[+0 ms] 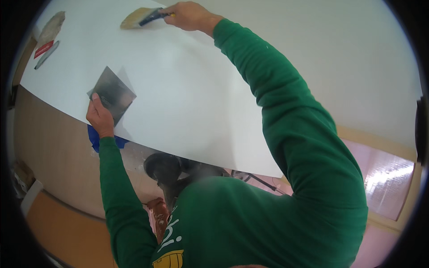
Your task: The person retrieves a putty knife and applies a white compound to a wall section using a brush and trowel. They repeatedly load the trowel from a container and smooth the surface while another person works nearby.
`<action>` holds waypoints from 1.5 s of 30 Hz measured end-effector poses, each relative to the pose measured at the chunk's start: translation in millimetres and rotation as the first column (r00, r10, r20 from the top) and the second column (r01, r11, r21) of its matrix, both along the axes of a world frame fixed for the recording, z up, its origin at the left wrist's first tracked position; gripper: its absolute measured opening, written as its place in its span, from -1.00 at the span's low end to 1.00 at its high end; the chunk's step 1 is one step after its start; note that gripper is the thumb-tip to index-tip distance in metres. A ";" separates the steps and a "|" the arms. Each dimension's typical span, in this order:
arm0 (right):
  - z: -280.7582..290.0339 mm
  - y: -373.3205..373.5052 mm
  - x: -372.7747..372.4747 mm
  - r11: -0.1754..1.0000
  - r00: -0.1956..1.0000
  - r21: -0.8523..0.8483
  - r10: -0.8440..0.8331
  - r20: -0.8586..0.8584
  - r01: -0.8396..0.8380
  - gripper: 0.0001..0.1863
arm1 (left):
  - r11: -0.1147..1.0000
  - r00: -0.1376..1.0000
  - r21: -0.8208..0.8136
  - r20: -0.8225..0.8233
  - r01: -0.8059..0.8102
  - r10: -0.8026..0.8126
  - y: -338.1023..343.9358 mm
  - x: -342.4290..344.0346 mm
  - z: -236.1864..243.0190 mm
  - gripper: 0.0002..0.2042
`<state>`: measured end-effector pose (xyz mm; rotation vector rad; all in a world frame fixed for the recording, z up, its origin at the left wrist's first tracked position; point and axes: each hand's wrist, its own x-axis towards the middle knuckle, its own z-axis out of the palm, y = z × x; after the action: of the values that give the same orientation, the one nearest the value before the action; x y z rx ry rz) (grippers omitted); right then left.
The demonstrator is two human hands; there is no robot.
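My right hand [190,15] grips the dark handle of a wide brush [134,18]; its pale bristles lie over the white board [187,76] at the far side. Nearer and to the left, my left hand [100,116] holds a square grey, glossy sheet [114,91] just inside the board's near edge, thumb on its face. At the board's left end lie a crumpled greyish item [52,29] with a red label and, beside it, a slim silver tool [47,54].
A pale wall [357,53] rises beyond the board at the right. Below are blue material [94,136], my dark shoe [156,167], a metal leg [268,183], a wood-coloured surface [49,125] at left and a pink reflective panel [389,178] in a tan frame at lower right.
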<state>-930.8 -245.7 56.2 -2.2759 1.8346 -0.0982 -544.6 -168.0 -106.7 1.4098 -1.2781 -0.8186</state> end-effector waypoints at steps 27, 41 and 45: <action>-25.8 367.5 -115.6 0.875 0.880 0.100 -0.474 -0.012 0.473 -0.57 | 0.999 0.996 0.021 0.078 0.044 -0.045 5.5 5.8 -10.3 -0.53; -66.7 355.4 66.1 0.940 0.876 0.220 -0.325 0.357 0.260 -0.52 | 0.994 0.949 0.003 0.296 -0.113 0.107 52.6 81.8 -9.5 -0.59; -41.4 472.8 -124.2 0.829 0.843 0.220 -0.536 0.043 0.515 -0.57 | 0.948 0.957 0.295 -0.220 -0.119 0.189 188.3 95.1 25.2 -0.56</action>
<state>-1055.0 227.1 14.8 -1.5469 2.2482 -0.1090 -449.5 20.3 -81.5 1.5531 -0.8734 -1.0598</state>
